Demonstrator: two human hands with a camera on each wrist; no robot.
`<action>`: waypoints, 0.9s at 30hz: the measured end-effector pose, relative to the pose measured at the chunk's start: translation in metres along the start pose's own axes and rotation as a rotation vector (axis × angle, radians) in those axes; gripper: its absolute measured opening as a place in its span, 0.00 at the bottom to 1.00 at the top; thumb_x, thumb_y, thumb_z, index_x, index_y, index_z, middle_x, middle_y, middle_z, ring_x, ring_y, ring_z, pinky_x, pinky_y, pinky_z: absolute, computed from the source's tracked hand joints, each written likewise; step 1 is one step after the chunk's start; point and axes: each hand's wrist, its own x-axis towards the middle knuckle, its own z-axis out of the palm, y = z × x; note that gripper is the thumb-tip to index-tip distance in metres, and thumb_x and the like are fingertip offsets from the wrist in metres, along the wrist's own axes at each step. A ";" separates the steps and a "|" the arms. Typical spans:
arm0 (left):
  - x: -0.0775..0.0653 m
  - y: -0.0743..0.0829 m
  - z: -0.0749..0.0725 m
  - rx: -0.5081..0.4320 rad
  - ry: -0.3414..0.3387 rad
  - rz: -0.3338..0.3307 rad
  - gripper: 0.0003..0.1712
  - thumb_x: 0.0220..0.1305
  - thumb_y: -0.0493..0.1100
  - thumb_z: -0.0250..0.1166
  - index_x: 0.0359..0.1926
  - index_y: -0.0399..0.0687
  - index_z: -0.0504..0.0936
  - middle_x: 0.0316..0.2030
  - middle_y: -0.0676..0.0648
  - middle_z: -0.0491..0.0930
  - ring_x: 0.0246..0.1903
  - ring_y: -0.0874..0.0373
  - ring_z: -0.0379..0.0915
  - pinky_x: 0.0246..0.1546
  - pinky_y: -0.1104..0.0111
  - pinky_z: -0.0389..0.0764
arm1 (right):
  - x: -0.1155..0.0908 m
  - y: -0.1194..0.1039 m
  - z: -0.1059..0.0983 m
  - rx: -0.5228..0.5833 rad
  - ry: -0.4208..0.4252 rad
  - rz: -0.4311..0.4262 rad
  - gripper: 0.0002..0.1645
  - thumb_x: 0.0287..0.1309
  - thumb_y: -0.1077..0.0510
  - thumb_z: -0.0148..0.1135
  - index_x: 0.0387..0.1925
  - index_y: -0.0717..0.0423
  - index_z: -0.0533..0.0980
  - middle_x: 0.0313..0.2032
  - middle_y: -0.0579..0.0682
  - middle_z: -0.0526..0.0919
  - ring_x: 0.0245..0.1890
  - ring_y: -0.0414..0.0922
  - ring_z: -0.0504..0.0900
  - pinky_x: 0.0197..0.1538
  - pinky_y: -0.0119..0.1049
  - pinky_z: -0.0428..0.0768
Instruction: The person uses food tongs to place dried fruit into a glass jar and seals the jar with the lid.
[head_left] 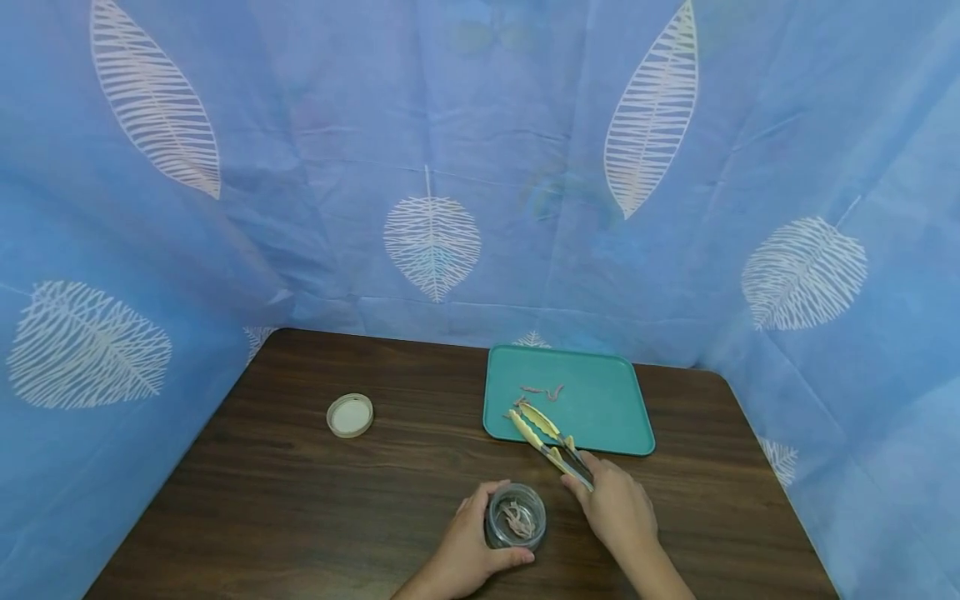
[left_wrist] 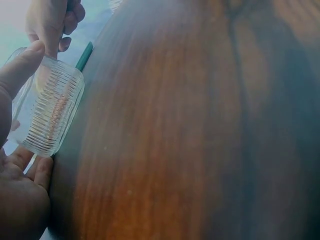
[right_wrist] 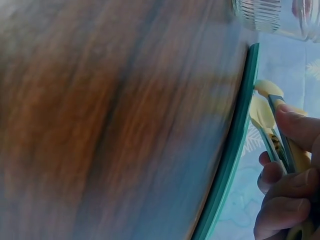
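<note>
Blue cloth (head_left: 315, 208), lightly creased and printed with five large white leaves plus three partly hidden ones, rises behind and along both sides. Taking the jar (left_wrist: 42, 125) as the clock's centre in the head view, a dark wood-grain table (head_left: 300, 500) with rounded far corners spreads around it, its widest span of bare wood running from seven to ten o'clock. One teal tray (head_left: 600, 400), rectangular with rounded corners and a raised rim, lies at one o'clock, along the table's far edge. At three o'clock, the right hand (head_left: 621, 504) has its thumb and fingers curled round one pair of tongs (head_left: 555, 456); at eight o'clock, the left hand (head_left: 474, 542) holds the jar between thumb and fingers. Yellow heads on the tongs reach over the tray's near edge, tips slightly apart. That single jar is clear, round and ribbed, mouth up. One round lid (head_left: 350, 415), pale-rimmed with a white face, lies at ten o'clock, well apart. Smallest are thin pinkish strands (head_left: 555, 392): two on the tray, more by the tongs' tips, whether gripped I cannot tell, and a clump inside the jar, too tangled to count.
</note>
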 end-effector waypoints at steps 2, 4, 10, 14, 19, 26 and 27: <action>0.000 0.000 0.000 0.003 0.002 0.001 0.55 0.54 0.61 0.86 0.77 0.58 0.68 0.74 0.51 0.74 0.72 0.43 0.69 0.68 0.45 0.74 | 0.001 0.000 0.000 0.006 -0.001 -0.002 0.35 0.68 0.41 0.74 0.68 0.57 0.82 0.51 0.63 0.92 0.37 0.58 0.91 0.36 0.54 0.86; -0.001 0.001 0.000 0.003 0.001 0.000 0.55 0.54 0.61 0.86 0.77 0.58 0.68 0.75 0.51 0.74 0.72 0.43 0.69 0.68 0.45 0.73 | 0.001 0.000 0.000 0.015 -0.002 0.005 0.35 0.67 0.42 0.74 0.67 0.57 0.82 0.53 0.63 0.91 0.38 0.59 0.91 0.36 0.54 0.86; -0.001 0.003 0.000 -0.001 -0.001 0.004 0.54 0.55 0.60 0.86 0.77 0.58 0.68 0.75 0.51 0.74 0.73 0.43 0.69 0.69 0.45 0.73 | 0.002 0.001 -0.001 0.049 -0.015 0.039 0.33 0.67 0.44 0.75 0.66 0.56 0.83 0.53 0.63 0.91 0.36 0.56 0.91 0.35 0.52 0.85; -0.001 0.003 0.000 0.009 0.008 0.014 0.55 0.55 0.61 0.85 0.77 0.56 0.68 0.76 0.51 0.74 0.73 0.43 0.69 0.69 0.46 0.73 | 0.001 0.002 -0.001 0.067 -0.006 0.054 0.32 0.67 0.44 0.75 0.66 0.56 0.83 0.55 0.63 0.91 0.40 0.60 0.92 0.39 0.54 0.86; -0.001 0.003 0.000 0.025 0.010 0.009 0.55 0.55 0.62 0.85 0.78 0.56 0.67 0.75 0.50 0.74 0.73 0.43 0.70 0.69 0.45 0.74 | -0.002 0.007 0.002 0.104 0.008 0.076 0.32 0.67 0.45 0.76 0.66 0.56 0.83 0.57 0.63 0.90 0.46 0.63 0.92 0.40 0.56 0.87; -0.001 0.002 0.001 0.024 0.006 0.002 0.55 0.55 0.62 0.85 0.78 0.57 0.67 0.75 0.50 0.74 0.73 0.42 0.70 0.70 0.43 0.73 | -0.002 0.010 0.003 0.133 0.002 0.088 0.33 0.68 0.45 0.75 0.67 0.58 0.82 0.59 0.67 0.88 0.46 0.62 0.91 0.40 0.57 0.86; -0.001 0.001 0.001 0.028 0.009 0.004 0.55 0.55 0.62 0.85 0.78 0.57 0.67 0.75 0.50 0.74 0.73 0.42 0.70 0.70 0.43 0.73 | -0.002 0.010 0.003 0.138 -0.004 0.090 0.33 0.68 0.44 0.74 0.67 0.59 0.82 0.60 0.67 0.88 0.46 0.62 0.91 0.41 0.57 0.87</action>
